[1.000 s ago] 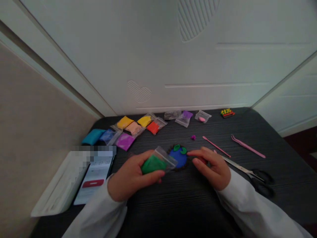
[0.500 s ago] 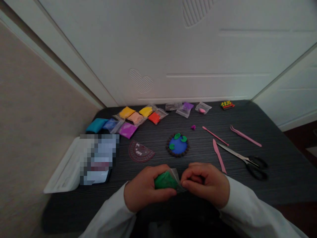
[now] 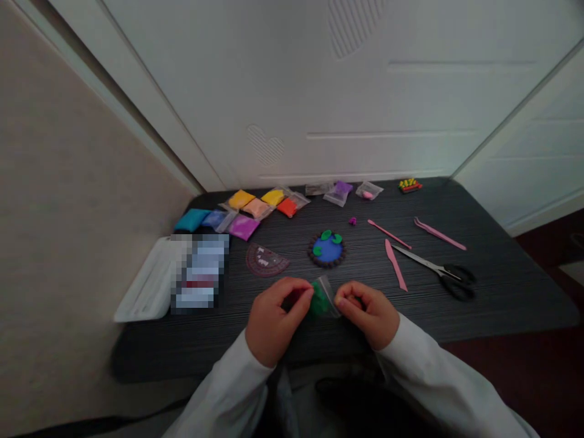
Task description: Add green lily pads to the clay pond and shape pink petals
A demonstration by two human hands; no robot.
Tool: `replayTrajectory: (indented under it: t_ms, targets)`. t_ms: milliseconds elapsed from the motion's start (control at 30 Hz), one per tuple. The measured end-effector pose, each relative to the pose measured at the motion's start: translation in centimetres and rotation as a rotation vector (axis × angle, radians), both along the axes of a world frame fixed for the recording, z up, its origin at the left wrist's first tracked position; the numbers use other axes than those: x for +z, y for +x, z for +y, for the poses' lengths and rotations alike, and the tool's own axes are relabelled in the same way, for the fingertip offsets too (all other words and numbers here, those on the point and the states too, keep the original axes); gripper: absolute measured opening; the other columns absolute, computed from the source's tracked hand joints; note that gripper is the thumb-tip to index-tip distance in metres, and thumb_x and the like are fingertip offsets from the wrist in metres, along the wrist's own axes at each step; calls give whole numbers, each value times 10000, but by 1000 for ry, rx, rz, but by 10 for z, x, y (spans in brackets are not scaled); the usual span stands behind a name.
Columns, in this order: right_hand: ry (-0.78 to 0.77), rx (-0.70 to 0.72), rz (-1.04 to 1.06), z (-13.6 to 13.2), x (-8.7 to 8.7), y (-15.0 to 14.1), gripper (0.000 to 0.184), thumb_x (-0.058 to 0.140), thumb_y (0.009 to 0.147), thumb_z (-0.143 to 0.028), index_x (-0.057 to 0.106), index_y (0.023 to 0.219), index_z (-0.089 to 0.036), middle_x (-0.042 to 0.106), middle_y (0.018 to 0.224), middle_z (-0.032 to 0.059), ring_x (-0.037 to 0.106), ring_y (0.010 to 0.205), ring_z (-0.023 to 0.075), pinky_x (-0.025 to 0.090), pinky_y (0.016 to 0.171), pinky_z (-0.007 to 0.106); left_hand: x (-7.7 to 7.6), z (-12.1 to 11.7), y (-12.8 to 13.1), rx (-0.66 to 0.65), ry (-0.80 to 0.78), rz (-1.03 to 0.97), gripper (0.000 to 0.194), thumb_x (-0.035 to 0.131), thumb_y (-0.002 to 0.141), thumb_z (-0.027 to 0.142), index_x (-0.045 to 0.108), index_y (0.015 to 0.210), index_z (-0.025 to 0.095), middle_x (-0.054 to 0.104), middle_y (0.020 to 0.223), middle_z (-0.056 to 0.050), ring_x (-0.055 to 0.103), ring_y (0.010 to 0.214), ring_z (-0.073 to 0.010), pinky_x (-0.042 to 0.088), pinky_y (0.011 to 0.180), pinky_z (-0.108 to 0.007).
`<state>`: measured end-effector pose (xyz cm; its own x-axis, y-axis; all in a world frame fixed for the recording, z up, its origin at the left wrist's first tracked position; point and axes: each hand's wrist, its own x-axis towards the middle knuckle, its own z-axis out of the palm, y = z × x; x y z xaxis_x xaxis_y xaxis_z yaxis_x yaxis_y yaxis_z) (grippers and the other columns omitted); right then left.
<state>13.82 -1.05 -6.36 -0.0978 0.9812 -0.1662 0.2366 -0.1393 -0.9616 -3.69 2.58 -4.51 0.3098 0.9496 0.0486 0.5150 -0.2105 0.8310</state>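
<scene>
Between my hands, above the front part of the dark table, is a clear zip bag of green clay (image 3: 322, 299). My left hand (image 3: 279, 313) pinches the bag's left side between thumb and fingers. At its right edge, by the zip opening, my right hand (image 3: 368, 310) is closed in a pinch on the plastic. Just beyond the bag lies a round clay pond (image 3: 327, 250), blue with a brown beaded rim and three green leaf pieces on it.
A protractor (image 3: 266, 260) lies left of the pond. To the right are a pink clay knife (image 3: 395, 264), scissors (image 3: 438, 269), a thin pink stick (image 3: 389, 234) and pink tweezers (image 3: 440, 233). Several clay bags (image 3: 244, 227) line the back left; a phone (image 3: 201, 274) lies beside a white tray (image 3: 146, 286).
My right hand has left the pond's edge and taken hold of the bag's opening. The left hand has shifted from cupping the bag to pinching its side. The view has shifted too.
</scene>
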Motion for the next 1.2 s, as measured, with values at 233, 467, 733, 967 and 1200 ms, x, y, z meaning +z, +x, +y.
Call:
replayTrajectory:
  t_ms: [233, 467, 733, 967, 1200]
  targets:
    - [128, -2, 177, -13, -8, -13, 213, 516, 745, -373, 522, 688, -168, 363, 534, -53, 307, 504, 73, 267, 487, 217, 5, -29, 9, -28, -321, -265, 169, 541, 733, 276, 615, 804, 141, 639, 718, -17, 592, 587, -111, 480, 560, -210]
    - [232, 2, 126, -20, -11, -20, 230, 476, 771, -386, 527, 717, -169, 469, 599, -22, 402, 555, 93, 331, 541, 230, -6, -36, 13, 6, -447, -571, 127, 594, 695, 225, 617, 768, 123, 638, 693, -8, 604, 592, -117, 512, 608, -249]
    - [310, -33, 69, -31, -17, -21, 181, 413, 820, -341, 430, 933, -202, 423, 598, -53, 407, 543, 90, 344, 550, 229, -13, -46, 16, -36, -542, -723, 180, 569, 729, 276, 622, 770, 109, 646, 648, -28, 616, 621, -139, 522, 602, -275]
    - [316, 13, -10, -37, -13, -24, 189, 363, 846, -313, 447, 979, -207, 504, 645, -23, 488, 600, 107, 383, 591, 253, -9, -44, 12, -66, -501, -649, 182, 586, 710, 292, 600, 694, 111, 623, 568, -9, 594, 534, -125, 515, 554, -267]
    - [307, 37, 1, -41, -12, -26, 168, 368, 850, -279, 445, 981, -207, 552, 683, -9, 528, 637, 111, 405, 619, 262, -5, -45, 8, -112, -378, -503, 171, 557, 739, 285, 603, 707, 123, 617, 569, 3, 582, 527, -104, 486, 545, -220]
